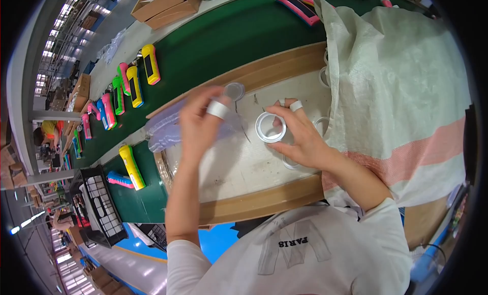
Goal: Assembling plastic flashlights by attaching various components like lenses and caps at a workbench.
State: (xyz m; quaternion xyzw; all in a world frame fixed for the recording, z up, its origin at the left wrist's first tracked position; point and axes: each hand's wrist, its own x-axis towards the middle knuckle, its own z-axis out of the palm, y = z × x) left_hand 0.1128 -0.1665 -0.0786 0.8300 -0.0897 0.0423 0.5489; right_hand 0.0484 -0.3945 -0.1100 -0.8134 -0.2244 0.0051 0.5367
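Observation:
My right hand (302,140) is closed around a white ring-shaped cap (258,127), its round opening facing up. My left hand (201,119), smeared by motion, pinches a clear round disc (234,91) at its fingertips, a little to the left of the cap and beyond it. White tape wraps a finger on each hand. Both hands are above a shallow cardboard tray (269,196) with a pale bottom. More white rings (322,124) lie in the tray, partly hidden by my right hand and the sack. A clear plastic bag (165,129) lies beside my left hand.
A large white woven sack (391,86) covers the right side. Beyond the tray runs a green conveyor belt (218,38) with colourful flashlights (151,64) on it. An open cardboard box (168,9) stands at the far side. A black basket (99,208) is at the left.

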